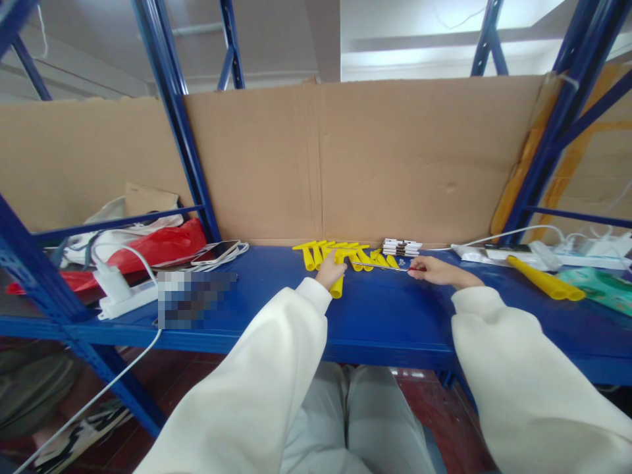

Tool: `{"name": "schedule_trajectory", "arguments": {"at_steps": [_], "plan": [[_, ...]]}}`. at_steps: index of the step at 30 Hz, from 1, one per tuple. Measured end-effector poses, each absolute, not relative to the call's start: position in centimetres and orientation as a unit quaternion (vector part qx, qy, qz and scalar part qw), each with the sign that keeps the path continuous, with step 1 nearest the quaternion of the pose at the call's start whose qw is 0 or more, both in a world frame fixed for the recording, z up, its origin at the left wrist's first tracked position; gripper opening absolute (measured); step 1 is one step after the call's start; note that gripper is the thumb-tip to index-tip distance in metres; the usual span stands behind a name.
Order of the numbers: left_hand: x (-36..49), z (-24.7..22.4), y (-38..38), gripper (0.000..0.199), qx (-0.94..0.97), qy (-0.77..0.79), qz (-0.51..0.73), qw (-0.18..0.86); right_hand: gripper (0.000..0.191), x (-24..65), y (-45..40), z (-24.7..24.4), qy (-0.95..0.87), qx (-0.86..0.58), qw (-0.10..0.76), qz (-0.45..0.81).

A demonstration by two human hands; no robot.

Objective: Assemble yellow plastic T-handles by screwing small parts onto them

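My left hand [330, 270] is closed around a yellow T-shaped plastic piece [336, 288], whose tube end sticks out below my fingers toward me. In my right hand [429, 271] is a thin metal rod-like tool [380, 265] with a bit of red at the grip, perhaps a screwdriver. Its shaft points left, and the tip lies close to the yellow piece; whether they touch I cannot tell. Just behind my hands, several similar yellow T-shaped pieces [309, 255] lie in a row on the blue shelf [390, 316]. Small white parts with dark middles [401, 247] are stacked near the cardboard.
A cardboard panel [395, 158] closes off the back. Two yellow tubes [546, 280] and a green packet [600, 289] lie at right beside white cables. At left are a white power strip [128, 297], a red bag [172, 247] and a phone [217, 251]. Blue posts [180, 131] flank the shelf.
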State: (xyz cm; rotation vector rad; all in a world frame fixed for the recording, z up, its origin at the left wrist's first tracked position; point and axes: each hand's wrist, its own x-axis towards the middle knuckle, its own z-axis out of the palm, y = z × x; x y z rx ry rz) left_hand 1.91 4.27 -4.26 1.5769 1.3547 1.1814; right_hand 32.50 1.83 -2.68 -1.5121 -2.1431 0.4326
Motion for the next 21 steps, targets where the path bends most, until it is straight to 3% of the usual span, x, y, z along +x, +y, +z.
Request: {"name": "schedule_trajectory", "arguments": {"at_steps": [6,12,21], "plan": [[2.8,-3.6,2.9,0.088,0.571,0.518,0.451,0.450,0.046,33.0,1.7,-2.4,-0.780,-0.559,0.220,0.178],[3.3,-3.4,2.4,0.093,0.527,0.497,0.484,0.491,0.042,33.2,1.7,-2.7,-0.773,-0.570,0.211,0.181],[3.3,-3.0,2.4,0.084,0.484,0.479,0.499,0.535,0.037,32.8,2.2,-3.3,-0.782,-0.560,0.215,0.165]]}}
